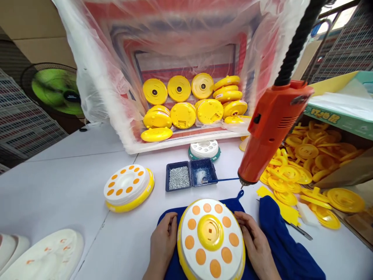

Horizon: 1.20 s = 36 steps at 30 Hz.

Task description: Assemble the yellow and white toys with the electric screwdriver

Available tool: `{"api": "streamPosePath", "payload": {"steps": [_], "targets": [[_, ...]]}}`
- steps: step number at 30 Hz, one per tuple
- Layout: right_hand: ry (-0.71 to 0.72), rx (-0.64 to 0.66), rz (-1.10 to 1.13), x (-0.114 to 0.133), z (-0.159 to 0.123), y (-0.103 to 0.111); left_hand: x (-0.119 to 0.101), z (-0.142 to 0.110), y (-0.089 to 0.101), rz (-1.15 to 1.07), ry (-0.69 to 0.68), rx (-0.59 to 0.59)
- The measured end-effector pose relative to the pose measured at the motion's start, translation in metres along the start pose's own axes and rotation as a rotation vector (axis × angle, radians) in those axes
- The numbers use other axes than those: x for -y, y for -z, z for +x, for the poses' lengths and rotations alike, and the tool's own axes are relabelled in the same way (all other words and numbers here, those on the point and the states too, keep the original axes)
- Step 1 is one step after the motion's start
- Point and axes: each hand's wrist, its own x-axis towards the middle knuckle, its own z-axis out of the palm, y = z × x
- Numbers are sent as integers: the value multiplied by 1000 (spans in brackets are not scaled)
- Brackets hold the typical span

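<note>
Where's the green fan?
In the head view, the green fan is at the far left, beyond the white table, with the plastic-lined crate to its right.

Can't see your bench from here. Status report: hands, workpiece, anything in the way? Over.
Left hand and right hand at opposite sides of dotted disc. Disc on blue cloth. Orange driver hanging beyond it, to the right.
</note>
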Motion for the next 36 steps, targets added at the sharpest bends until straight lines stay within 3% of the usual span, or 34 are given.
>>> {"api": "streamPosePath", "payload": {"steps": [36], "targets": [[32, -12, -47, 6, 3, 1, -1, 1, -1, -6, 25, 32]]}}
